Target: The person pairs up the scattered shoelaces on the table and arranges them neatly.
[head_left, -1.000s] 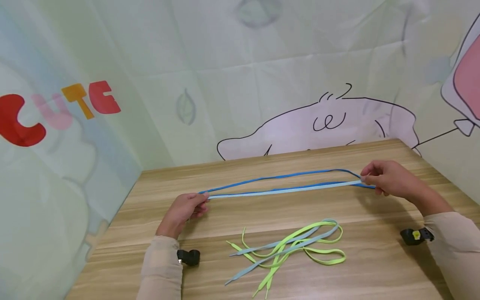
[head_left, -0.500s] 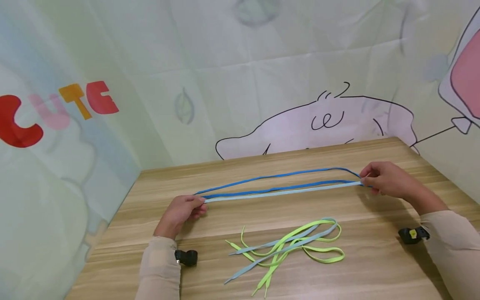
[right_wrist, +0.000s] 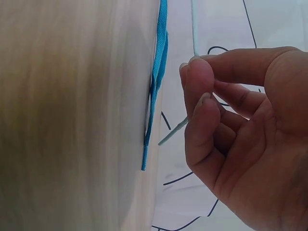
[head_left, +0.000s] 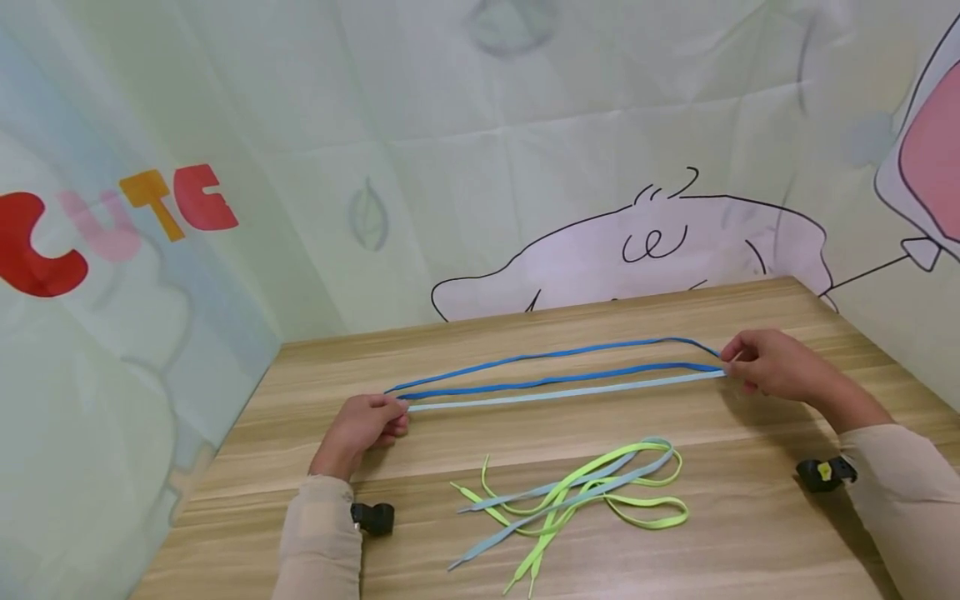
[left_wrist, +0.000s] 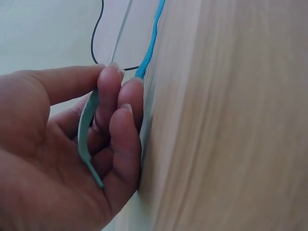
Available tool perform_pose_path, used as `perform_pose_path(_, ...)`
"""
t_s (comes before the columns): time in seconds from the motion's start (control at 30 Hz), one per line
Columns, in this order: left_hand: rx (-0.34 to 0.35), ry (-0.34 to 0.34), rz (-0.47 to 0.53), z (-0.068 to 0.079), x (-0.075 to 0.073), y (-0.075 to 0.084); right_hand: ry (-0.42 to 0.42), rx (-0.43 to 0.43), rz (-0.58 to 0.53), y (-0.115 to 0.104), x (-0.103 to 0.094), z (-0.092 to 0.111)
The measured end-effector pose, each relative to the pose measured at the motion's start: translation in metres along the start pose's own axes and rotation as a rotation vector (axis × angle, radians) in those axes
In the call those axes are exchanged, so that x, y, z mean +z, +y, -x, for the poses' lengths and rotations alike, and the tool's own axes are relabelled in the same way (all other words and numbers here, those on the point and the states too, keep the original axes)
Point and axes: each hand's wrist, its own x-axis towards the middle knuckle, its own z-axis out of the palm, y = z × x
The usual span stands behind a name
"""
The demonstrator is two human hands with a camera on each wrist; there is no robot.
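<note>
A pale blue shoelace (head_left: pixel 566 393) runs straight between the two hands in the head view. My left hand (head_left: pixel 365 425) pinches it between thumb and forefinger; its tail hangs down over the palm in the left wrist view. At the other end my right hand (head_left: pixel 776 367) pinches the lace with thumb and fingertip, and a short tipped tail pokes out below in the right wrist view. Just behind the taut lace, a darker blue shoelace (head_left: pixel 555 380) lies on the wooden table (head_left: pixel 247 500) in two long strands. One tipped end of the blue lace (right_wrist: pixel 144 159) shows near the right hand.
Nearer the person, a yellow-green shoelace (head_left: pixel 648 524) and a grey-blue shoelace (head_left: pixel 491 546) lie crossed over each other on the table. A printed cloth (head_left: pixel 315 208) hangs behind and left of the table.
Both hands have shifted slightly toward the person with the pale lace, which has come away from the near strand of the darker blue lace. The crossed laces stay put.
</note>
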Motion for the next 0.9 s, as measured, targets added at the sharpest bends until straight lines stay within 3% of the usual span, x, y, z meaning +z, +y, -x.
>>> perform_pose_path(0.9,-0.048,0.06,0.018,-0.0005,-0.0068,-0.005,-0.011,0.03,0.067,0.0033,0.0032,-0.0025)
